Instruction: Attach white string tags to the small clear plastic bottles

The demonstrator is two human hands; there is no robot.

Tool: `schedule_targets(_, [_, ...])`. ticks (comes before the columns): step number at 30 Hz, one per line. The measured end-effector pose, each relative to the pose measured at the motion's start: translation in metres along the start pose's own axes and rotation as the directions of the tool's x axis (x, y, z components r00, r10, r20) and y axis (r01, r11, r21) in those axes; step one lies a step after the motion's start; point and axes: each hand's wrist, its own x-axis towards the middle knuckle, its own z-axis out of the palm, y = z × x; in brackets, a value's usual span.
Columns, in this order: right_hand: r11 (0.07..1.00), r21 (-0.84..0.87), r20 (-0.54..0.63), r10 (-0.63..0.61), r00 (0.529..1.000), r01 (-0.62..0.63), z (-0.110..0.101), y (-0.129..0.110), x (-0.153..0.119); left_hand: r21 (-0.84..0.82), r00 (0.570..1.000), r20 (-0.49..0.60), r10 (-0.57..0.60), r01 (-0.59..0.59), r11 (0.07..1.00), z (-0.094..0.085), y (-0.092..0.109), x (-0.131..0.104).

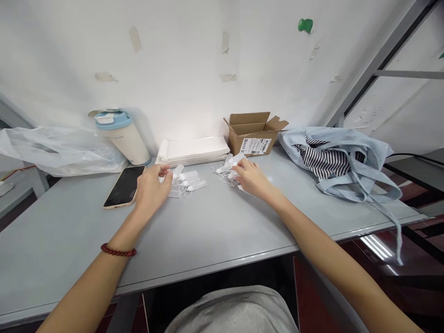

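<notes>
On the grey table lie two groups of small clear plastic bottles with white caps and thin strings or loops. My left hand is at the left group, with its thumb and fingers curled round one small bottle, mostly hidden by the fingers. At the right group, my right hand has its fingers bent and closed on a bottle at the edge of the heap. The fingertips partly cover what they hold. Thin white strings trail from the bottles under this hand.
A phone lies left of my left hand. Behind it stand a tumbler and a plastic bag. White envelopes or sheets are stacked by the wall, beside an open cardboard box. A light-blue cloth bag hangs over the table's right edge.
</notes>
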Motion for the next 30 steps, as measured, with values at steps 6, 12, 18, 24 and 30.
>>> schedule_targets(6, [0.978,0.202,-0.116,-0.025,0.993,0.048,0.004,0.006,0.003,-0.029,0.998,0.009,0.056,-0.056,0.998,0.002,0.006,-0.004])
schedule_targets(12, [0.909,0.404,-0.211,-0.015,0.977,0.101,-0.002,0.004,0.001,-0.069,0.994,0.015,0.108,-0.107,0.992,0.003,0.016,-0.011])
schedule_targets(18, [0.853,0.518,-0.322,0.121,0.939,0.068,-0.011,-0.004,-0.001,-0.106,0.988,0.044,0.149,-0.144,0.984,0.007,0.021,-0.017])
schedule_targets(24, [0.552,0.834,-0.205,0.273,0.940,0.021,-0.027,-0.022,-0.004,-0.238,0.963,0.165,0.212,-0.170,0.956,0.004,0.037,-0.027])
schedule_targets(30, [0.212,0.969,0.068,0.254,0.965,-0.124,-0.038,-0.034,-0.007,-0.299,0.908,0.211,0.362,-0.292,0.908,0.004,0.048,-0.036])
